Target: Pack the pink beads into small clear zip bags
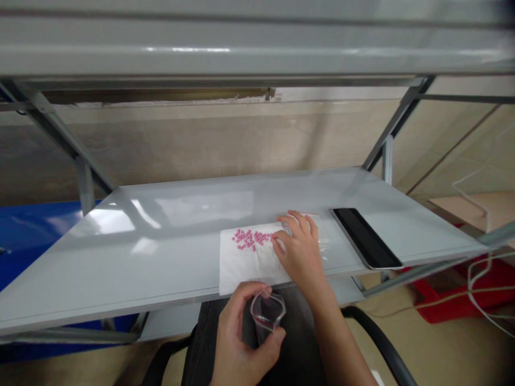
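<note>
My left hand [246,335] grips a small clear plastic zip bag [268,310] in front of the table edge. Its mouth gapes upward between my thumb and fingers. Many small pink beads [246,238] lie in two loose clusters on a white paper napkin [241,271]. Over the napkin's right side reaches my right hand [300,246], fingers spread, the thumb tip beside the right-hand beads. Whether it touches a bead is too small to make out. Another clear plastic bag [323,236] lies flat, partly hidden beneath and beside my right hand.
A dark tablet-like device [365,238] rests on the white tabletop [161,257], to the right of my hands. Above is a grey shelf [241,51] on metal struts. A red stool [454,292] and white cables [477,279] are at the lower right.
</note>
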Demonstrator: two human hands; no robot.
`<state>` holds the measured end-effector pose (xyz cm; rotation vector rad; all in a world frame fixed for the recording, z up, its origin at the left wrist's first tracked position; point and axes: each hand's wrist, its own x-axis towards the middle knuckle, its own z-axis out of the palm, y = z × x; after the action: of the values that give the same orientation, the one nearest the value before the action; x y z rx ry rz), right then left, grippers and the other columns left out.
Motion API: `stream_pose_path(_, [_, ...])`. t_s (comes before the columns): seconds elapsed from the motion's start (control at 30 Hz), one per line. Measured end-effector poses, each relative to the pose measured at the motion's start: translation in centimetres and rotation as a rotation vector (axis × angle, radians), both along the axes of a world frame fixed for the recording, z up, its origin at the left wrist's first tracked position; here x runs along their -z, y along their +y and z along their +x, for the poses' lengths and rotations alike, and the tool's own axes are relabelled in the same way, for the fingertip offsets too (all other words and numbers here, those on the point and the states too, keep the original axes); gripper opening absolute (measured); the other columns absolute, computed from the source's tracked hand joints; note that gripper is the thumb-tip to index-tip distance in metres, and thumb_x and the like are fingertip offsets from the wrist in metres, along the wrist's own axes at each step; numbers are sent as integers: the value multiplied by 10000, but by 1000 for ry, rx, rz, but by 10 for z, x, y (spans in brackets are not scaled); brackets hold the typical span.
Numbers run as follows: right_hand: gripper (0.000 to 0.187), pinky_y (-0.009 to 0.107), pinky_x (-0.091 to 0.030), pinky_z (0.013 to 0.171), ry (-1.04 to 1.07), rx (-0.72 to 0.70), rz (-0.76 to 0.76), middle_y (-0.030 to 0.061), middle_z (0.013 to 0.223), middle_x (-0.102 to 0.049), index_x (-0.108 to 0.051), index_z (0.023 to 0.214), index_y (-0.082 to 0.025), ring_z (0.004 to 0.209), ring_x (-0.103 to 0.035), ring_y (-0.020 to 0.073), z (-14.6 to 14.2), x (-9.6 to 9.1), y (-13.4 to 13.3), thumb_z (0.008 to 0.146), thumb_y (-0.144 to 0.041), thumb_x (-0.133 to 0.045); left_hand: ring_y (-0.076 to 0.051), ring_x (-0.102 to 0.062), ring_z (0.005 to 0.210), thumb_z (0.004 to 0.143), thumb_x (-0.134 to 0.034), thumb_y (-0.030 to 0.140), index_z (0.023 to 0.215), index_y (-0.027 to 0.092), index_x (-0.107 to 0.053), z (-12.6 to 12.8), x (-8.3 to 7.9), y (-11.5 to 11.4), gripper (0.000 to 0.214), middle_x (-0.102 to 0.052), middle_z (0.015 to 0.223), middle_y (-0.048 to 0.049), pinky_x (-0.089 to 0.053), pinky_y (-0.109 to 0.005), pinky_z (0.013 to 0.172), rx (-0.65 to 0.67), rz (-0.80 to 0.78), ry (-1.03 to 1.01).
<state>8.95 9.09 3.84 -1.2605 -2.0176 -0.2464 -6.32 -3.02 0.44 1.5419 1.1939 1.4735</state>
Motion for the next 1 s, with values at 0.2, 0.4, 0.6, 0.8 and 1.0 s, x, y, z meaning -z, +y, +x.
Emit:
stream_pose_path(0.2, [93, 513, -396, 1149, 286, -518, -156, 56, 1259, -655, -758, 872, -249, 1334, -490, 291, 18, -44, -46, 868, -162, -726, -226, -722, 981, 735, -708, 154, 1154, 256, -635, 2, -5, 0, 437, -727, 1069, -24, -592, -314, 876, -10, 29, -26])
stream_pose_path(0.4, [158, 439, -459, 1104, 289, -721, -351, 29, 1200, -690, -767, 977, -272, 1266, -548, 249, 27, -56, -61, 878, -154, -732, -234, -731, 949, 743, -712, 157, 1180, 239, -619, 2, -6, -1, 454, -730, 1056, -41, -613, -314, 819, 4, 59, -17])
stream_pose_path(0.6, [118, 471, -502, 989, 303, -397, -121, 69, 1059, -723, -745, 897, -225, 1086, -632, 259, 26, -27, -22, 907, -144, -660, -230, -739, 952, 733, -734, 146, 1151, 244, -657, 2, -7, -5, 436, -748, 1060, -47, -613, -314, 847, -53, 68, -19])
stream_pose_path(0.8, [58, 532, -440, 988, 2, 28, -22, 96, 1138, -720, -752, 805, -193, 1178, -575, 351, 14, 0, 4, 839, -148, -737, -250, -741, 969, 725, -795, 237, 1182, 235, -658, 2, -5, -9, 477, -754, 1072, -76, -627, -322, 841, -79, 209, -10])
stream_pose_path(1.0, [128, 533, -391, 999, -51, 114, -25, 94, 1124, -736, -735, 688, -196, 1178, -575, 361, -2, 6, 6, 801, -221, -789, -237, -743, 929, 796, -794, 385, 1165, 217, -658, 6, -9, -7, 428, -754, 1011, -89, -640, -303, 795, -140, 345, -22])
